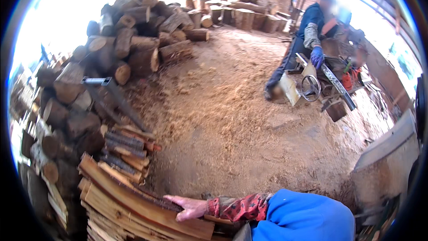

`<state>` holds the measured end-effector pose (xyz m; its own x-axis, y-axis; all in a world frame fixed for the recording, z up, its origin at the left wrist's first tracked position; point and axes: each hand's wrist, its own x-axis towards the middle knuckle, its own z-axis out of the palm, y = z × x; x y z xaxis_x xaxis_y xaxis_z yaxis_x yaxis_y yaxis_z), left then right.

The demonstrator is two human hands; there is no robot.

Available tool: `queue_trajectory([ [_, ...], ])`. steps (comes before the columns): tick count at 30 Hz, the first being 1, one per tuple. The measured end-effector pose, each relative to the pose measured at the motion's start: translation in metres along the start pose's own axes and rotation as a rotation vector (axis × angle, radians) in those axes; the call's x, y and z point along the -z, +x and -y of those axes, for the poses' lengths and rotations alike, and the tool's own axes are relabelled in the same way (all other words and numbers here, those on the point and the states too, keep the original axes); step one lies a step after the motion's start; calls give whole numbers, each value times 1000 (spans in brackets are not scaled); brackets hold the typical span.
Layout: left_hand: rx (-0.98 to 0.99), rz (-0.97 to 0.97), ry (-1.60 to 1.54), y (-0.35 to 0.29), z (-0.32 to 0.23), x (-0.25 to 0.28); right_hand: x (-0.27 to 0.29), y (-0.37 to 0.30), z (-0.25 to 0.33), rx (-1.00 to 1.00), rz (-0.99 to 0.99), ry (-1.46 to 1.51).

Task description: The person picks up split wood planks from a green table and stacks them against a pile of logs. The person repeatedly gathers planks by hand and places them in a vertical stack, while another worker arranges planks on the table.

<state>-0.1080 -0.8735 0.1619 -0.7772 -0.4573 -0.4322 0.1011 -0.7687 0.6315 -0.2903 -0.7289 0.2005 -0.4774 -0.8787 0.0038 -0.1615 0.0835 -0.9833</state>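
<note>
My right hand (191, 208) reaches across from the right along the lower edge, its sleeve red and patterned below blue cloth. It rests on the top plank (147, 205) of a stack of rough-sawn planks at the lower left. A finger stretches out along the bark edge, with the thumb apart on the near side; the remaining fingers are partly hidden. I see no closed grip around the wood. My left hand is out of view. Beyond the planks lies a smaller pile of bark-edged split pieces (127, 149).
A large log pile (133, 40) fills the left, with a dark metal frame (113, 102) before it. Sawdust covers the floor (214, 107). At the far right, a person (310, 27) wearing a blue glove bends over a machine with a handwheel (310, 88).
</note>
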Motion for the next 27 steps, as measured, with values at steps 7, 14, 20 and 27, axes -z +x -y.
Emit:
queue_trajectory([
  [7, 144, 108, 93, 119, -39, -43, 12, 94, -15, -156, -71, 22],
  [14, 242, 183, 78, 203, -84, -10, 6, 177, -39, -263, -118, 24],
  [20, 196, 66, -118, 233, -153, 103, -47, 259, -68, -383, -126, -31],
  [27, 123, -142, -124, 244, -177, 161, -106, 330, -111, -549, 87, 261],
])
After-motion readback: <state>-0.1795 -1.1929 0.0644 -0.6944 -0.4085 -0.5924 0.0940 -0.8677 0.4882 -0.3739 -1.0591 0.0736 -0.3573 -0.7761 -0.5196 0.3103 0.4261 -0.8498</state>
